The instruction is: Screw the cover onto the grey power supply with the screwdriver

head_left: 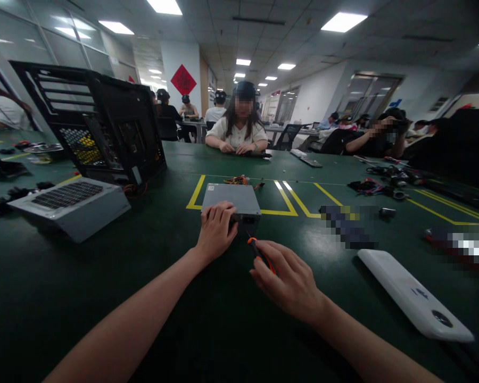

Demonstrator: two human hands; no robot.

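A grey computer power supply sits on the green table straight ahead, with a power socket in the side facing me. My left hand grips its near left corner, fingers lying over the top and the thumb along the front. In my right hand is a screwdriver with an orange and black handle. Its thin shaft points up at the power supply's front side, near the lower edge. Whether the tip touches a screw is too small to tell. Coloured cables lie behind the power supply.
At the left stand a black computer case and a second power supply. A white phone-shaped device lies at the right, near a small cylinder and cables. Yellow tape marks the table. Across it sits a person.
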